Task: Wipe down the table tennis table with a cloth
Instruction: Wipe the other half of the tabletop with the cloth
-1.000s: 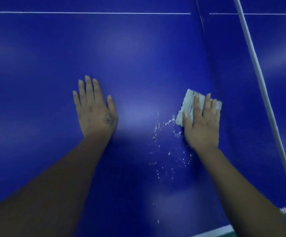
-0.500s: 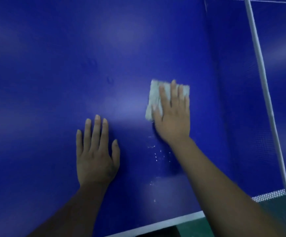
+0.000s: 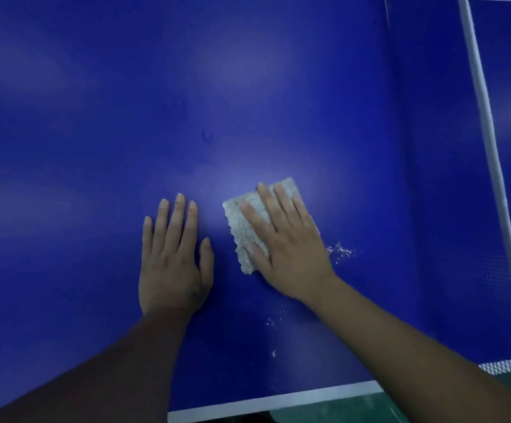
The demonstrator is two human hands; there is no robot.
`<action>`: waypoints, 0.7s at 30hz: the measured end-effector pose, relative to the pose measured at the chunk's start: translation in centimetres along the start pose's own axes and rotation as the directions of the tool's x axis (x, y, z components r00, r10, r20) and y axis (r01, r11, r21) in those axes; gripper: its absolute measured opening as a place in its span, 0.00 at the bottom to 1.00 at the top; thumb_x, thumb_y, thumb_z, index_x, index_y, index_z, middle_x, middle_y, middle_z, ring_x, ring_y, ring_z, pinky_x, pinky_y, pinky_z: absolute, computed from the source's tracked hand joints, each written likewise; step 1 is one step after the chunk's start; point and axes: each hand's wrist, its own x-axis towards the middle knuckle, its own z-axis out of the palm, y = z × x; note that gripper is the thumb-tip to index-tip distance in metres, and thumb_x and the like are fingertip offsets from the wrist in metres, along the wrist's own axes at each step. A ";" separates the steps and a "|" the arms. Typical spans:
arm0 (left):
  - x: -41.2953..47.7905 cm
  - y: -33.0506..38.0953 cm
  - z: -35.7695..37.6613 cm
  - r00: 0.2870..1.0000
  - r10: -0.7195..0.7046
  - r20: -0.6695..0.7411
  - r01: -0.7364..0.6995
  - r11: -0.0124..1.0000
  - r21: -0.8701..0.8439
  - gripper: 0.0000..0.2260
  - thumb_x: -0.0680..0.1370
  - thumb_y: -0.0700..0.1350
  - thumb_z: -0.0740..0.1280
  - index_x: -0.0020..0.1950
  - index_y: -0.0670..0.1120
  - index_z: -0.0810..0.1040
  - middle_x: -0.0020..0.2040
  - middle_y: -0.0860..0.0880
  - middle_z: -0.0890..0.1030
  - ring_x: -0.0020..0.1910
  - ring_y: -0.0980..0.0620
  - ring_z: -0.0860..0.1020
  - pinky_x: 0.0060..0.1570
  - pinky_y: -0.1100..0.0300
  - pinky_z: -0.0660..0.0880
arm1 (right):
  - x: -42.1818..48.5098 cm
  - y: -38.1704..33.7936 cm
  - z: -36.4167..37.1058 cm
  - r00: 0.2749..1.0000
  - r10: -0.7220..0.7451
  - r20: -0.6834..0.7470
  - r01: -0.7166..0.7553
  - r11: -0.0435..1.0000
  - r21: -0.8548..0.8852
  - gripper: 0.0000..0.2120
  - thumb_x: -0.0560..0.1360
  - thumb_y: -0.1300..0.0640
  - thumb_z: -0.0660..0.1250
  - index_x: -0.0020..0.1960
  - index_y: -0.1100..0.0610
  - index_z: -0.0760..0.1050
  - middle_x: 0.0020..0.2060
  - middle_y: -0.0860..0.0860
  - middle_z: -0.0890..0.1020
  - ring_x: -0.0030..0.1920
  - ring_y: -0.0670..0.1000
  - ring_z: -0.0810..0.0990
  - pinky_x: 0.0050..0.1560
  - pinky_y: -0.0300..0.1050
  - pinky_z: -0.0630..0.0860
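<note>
Head view shows the wiping step in hand: the right hand (image 3: 287,239) lies flat, fingers spread, pressing a pale cloth (image 3: 245,236) onto the blue tabletop (image 3: 95,117) just right of frame centre. The left hand (image 3: 173,254) rests open and flat just beside it, holding nothing. White specks (image 3: 341,253) lie right of the cloth, with more below it. The net (image 3: 489,154) runs down the right edge. Judged next: sweep the cloth over those specks, keeping the palm pressed down.
</note>
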 end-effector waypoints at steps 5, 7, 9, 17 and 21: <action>0.1 0.0 0.0 1.000 -0.004 0.005 0.004 1.000 -0.014 0.28 0.88 0.53 0.54 0.87 0.43 0.62 0.88 0.46 0.58 0.89 0.44 0.52 0.87 0.41 0.50 | 4.5 7.1 -1.8 0.999 -0.041 0.018 0.042 0.997 -0.067 0.31 0.87 0.42 0.57 0.87 0.50 0.57 0.86 0.58 0.55 0.86 0.62 0.54 0.85 0.63 0.51; 0.1 0.1 -0.2 1.000 -0.007 0.003 0.008 1.000 -0.015 0.28 0.88 0.53 0.55 0.87 0.43 0.62 0.88 0.46 0.59 0.89 0.45 0.52 0.87 0.41 0.49 | 4.9 11.3 -2.8 0.973 0.231 0.015 -0.229 0.970 -0.082 0.32 0.88 0.42 0.56 0.88 0.50 0.52 0.87 0.57 0.50 0.87 0.61 0.50 0.85 0.63 0.48; 0.2 0.3 -0.2 1.000 -0.003 -0.005 0.003 1.000 -0.014 0.28 0.88 0.53 0.55 0.87 0.43 0.62 0.88 0.45 0.59 0.89 0.44 0.52 0.87 0.41 0.49 | 2.5 14.1 -3.2 0.902 0.432 -0.005 -0.432 0.901 -0.031 0.32 0.88 0.40 0.53 0.88 0.49 0.50 0.88 0.56 0.48 0.87 0.61 0.47 0.85 0.63 0.46; 0.1 0.6 -1.0 1.000 -0.003 -0.009 0.003 1.000 -0.025 0.28 0.88 0.52 0.56 0.87 0.43 0.62 0.88 0.45 0.60 0.88 0.43 0.54 0.86 0.39 0.52 | -12.3 5.8 0.6 0.878 0.477 -0.044 -0.477 0.879 -0.006 0.32 0.88 0.41 0.50 0.88 0.52 0.53 0.87 0.58 0.50 0.87 0.62 0.49 0.86 0.63 0.49; 0.2 0.8 -0.9 1.000 -0.006 -0.012 0.006 1.000 -0.007 0.28 0.88 0.53 0.55 0.87 0.43 0.63 0.88 0.45 0.61 0.88 0.44 0.54 0.86 0.41 0.51 | -9.0 8.7 -0.5 0.804 0.593 -0.040 -0.592 0.805 0.036 0.33 0.87 0.39 0.47 0.88 0.51 0.49 0.87 0.57 0.47 0.87 0.60 0.45 0.86 0.64 0.48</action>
